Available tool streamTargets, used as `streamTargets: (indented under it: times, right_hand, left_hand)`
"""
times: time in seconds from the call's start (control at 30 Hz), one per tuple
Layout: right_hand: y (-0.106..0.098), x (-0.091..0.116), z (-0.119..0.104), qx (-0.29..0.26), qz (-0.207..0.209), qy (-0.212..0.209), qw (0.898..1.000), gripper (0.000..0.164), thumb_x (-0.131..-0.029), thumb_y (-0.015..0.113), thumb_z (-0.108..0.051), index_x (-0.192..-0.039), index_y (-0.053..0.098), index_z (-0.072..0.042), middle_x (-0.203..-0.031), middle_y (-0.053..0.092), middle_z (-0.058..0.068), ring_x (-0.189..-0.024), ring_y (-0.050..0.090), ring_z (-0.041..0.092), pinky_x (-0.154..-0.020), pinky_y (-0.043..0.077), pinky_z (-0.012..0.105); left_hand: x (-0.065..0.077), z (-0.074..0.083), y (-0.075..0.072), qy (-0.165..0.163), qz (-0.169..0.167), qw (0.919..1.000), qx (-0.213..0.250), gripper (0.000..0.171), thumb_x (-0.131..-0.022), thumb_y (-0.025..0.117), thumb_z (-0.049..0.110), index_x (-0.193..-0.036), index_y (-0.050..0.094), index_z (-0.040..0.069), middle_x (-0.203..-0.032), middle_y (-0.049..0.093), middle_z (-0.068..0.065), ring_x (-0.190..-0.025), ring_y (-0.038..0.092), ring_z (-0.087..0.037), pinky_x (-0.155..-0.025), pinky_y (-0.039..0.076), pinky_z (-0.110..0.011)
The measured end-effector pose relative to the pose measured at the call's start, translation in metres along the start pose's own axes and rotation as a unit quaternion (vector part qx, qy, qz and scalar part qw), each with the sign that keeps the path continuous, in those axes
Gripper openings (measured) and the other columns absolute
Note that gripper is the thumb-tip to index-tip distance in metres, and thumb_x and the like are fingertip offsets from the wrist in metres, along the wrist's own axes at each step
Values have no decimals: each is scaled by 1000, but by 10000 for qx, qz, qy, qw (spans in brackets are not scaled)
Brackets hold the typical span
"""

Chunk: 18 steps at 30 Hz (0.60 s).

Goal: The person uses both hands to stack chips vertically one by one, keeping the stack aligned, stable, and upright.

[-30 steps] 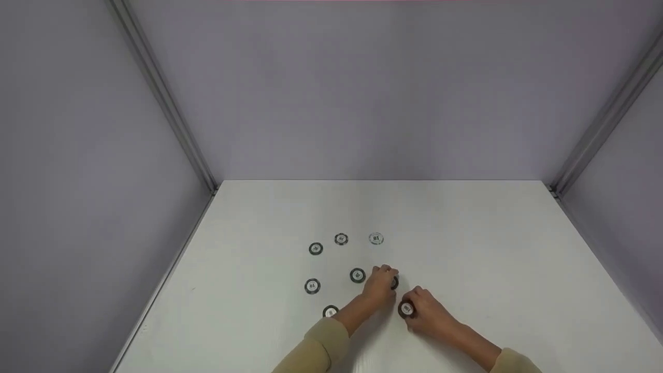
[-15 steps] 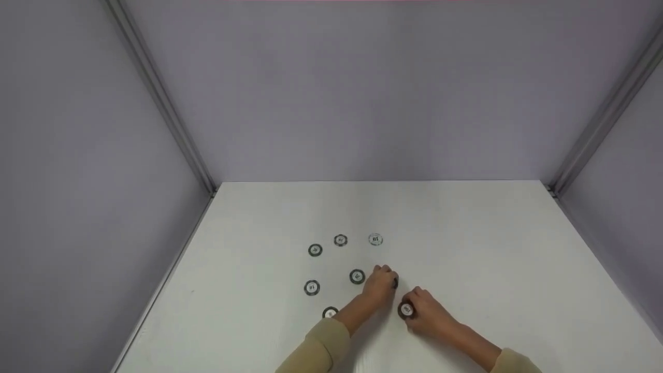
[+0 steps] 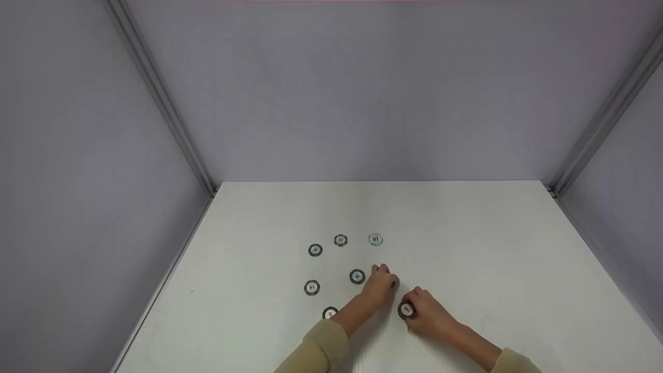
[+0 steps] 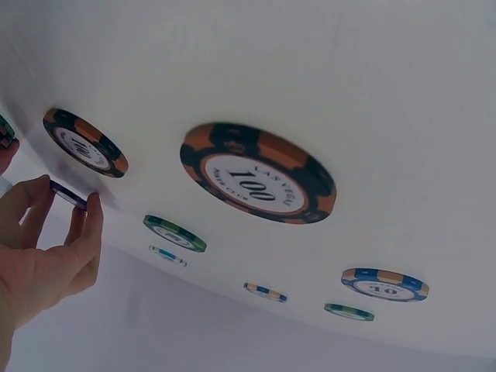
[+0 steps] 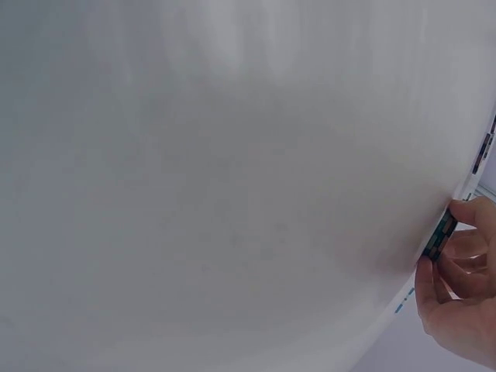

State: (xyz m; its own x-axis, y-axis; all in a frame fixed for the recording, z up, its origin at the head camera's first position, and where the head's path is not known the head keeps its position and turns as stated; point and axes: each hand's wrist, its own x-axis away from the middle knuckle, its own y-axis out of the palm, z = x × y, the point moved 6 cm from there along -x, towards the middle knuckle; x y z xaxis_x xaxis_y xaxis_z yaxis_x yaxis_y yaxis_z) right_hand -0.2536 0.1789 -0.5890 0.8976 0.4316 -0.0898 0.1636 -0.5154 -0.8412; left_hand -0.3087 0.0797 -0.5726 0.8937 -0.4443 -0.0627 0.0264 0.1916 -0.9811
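Observation:
My left hand (image 3: pixel 379 286) pinches a dark poker chip between thumb and fingers; in the left wrist view that chip (image 4: pixel 68 194) is seen nearly edge-on. Just to its right, my right hand (image 3: pixel 426 312) grips a short stack of poker chips (image 3: pixel 406 310), the top one marked 100. The stack's dark green and orange edges (image 5: pixel 440 235) show between thumb and fingertips in the right wrist view. Two orange-and-black 100 chips, one large (image 4: pixel 260 172) and one farther back (image 4: pixel 85 142), lie flat near my left wrist.
More chips lie scattered left of and beyond the hands: a pale one (image 3: pixel 375 239), dark-rimmed ones at the back (image 3: pixel 340 240) and far left (image 3: pixel 315 250), a blue-and-orange 10 chip (image 4: pixel 385 284) and a green-edged chip (image 4: pixel 174 234). Grey walls (image 3: pixel 383 93) enclose the white table (image 3: pixel 492 233).
My left fingers have shifted slightly around their chip, and less of its face shows now. The right hand and its stack stay in place; the scattered chips have not moved.

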Motion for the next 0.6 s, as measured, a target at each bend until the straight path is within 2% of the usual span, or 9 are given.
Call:
streamTargets:
  times: [0.17,0.37,0.6]
  right_hand:
    - [1,-1,2,-9,-37,93,9999,36,-68,74,-5,-99,56,-4,-91,45,-3,-86,47,17,-77,47,36]
    - [1,-1,3,30,14,85,10000,35,-67,74,-5,-98,56,-5,-90,45,-2,-85,46,17,-76,46,36]
    - [1,-1,3,48,39,52,10000,35,-67,73,-5,-97,56,-5,-90,45,-3,-85,46,17,-76,46,36]
  left_hand:
    - [0,-3,0,-188,-317,9989,287,16,-82,68,12,-98,71,15,-91,53,-2,-88,47,-15,-75,44,-22]
    - [0,-1,-3,86,-172,9998,88,14,-81,68,11,-93,71,14,-83,52,-1,-77,44,-12,-68,43,-20]
    - [0,-2,-1,69,-136,9997,199,12,-82,64,9,-90,71,14,-76,57,4,-68,45,-8,-65,41,-18]
